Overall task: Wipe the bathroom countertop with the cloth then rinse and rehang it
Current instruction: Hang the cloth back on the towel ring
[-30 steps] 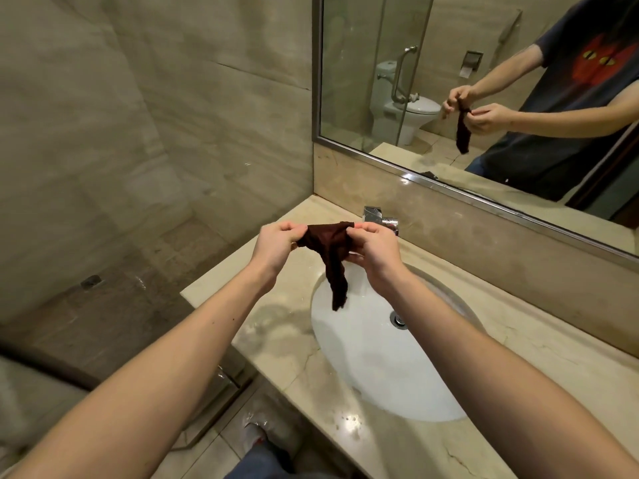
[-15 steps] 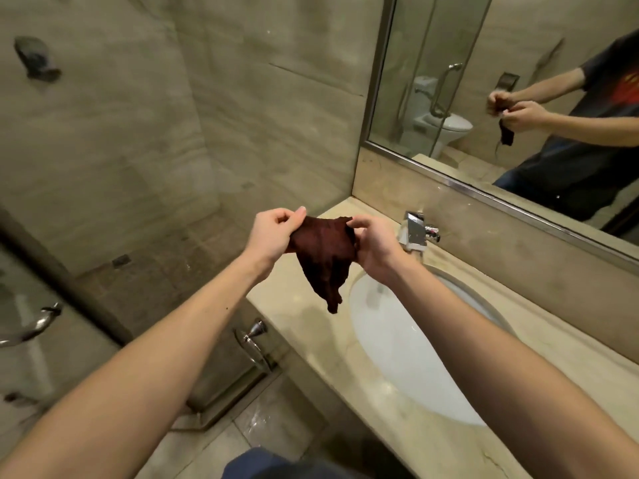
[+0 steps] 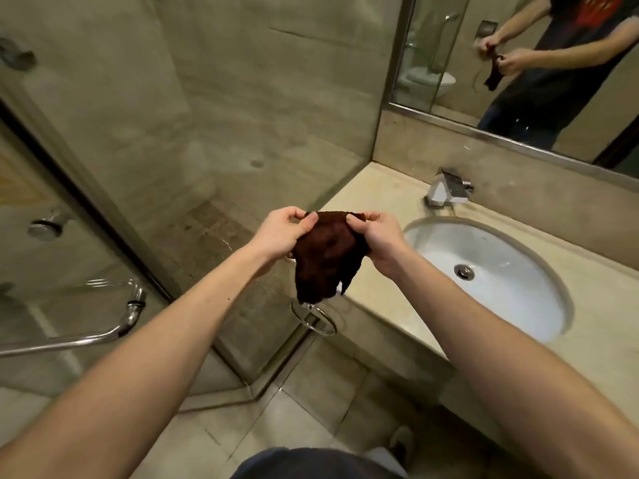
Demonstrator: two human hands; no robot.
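Both my hands pinch the dark cloth (image 3: 326, 259) by its top corners, left hand (image 3: 281, 233) and right hand (image 3: 378, 242) closed on it, cloth hanging between them, towel ring (image 3: 316, 319) just below, countertop (image 3: 377, 198) beyond my right hand.

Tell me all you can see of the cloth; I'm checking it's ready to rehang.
The cloth is small, dark reddish-brown and looks like soft terry. It hangs rumpled in the air, its top edge spread between the left hand and right hand, which pinch its upper corners. Its lower end dangles above the chrome ring, left of the basin.
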